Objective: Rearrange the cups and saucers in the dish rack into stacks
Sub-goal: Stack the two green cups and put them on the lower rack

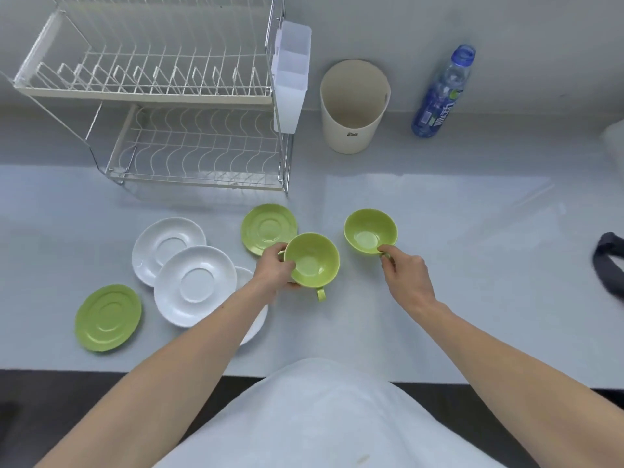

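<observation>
Two green cups sit out on the bench in front of the empty dish rack (189,143): the near cup (312,260) is clasped at its rim by the left hand (275,268), grip closed around its side, while the right hand (403,270) pinches the handle of the far cup (369,231), probably to nest one in the other. Green saucers (268,228) and white saucers (196,285) lie loose to the left, not yet stacked.

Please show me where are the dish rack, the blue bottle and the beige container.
Dish rack (202,153): head view, on the wire grid of its lower tier.
Blue bottle (439,103): head view, on its labelled body.
Beige container (351,130): head view, on its outer front wall.
</observation>
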